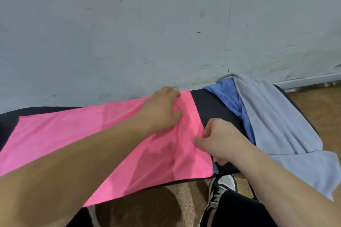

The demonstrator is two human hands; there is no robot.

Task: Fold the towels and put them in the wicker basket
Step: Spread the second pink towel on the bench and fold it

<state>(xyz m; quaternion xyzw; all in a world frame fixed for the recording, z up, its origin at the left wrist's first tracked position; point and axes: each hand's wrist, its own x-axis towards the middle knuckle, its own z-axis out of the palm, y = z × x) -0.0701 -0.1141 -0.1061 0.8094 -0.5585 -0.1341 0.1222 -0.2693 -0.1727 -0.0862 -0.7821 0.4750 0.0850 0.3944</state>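
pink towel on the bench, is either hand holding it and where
The right hand pinches the flat pink cloth towel at its right short edge. The left hand rests on it near the far right corner; a grip there cannot be told.

A black bench [208, 105] stands against a scuffed grey wall [129, 33], brown floor [313, 108] below.

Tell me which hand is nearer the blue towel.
Right. The right hand, pinching the edge of the pink towel, sits just beside the blue towel; the left hand rests on the pink towel, farther left.
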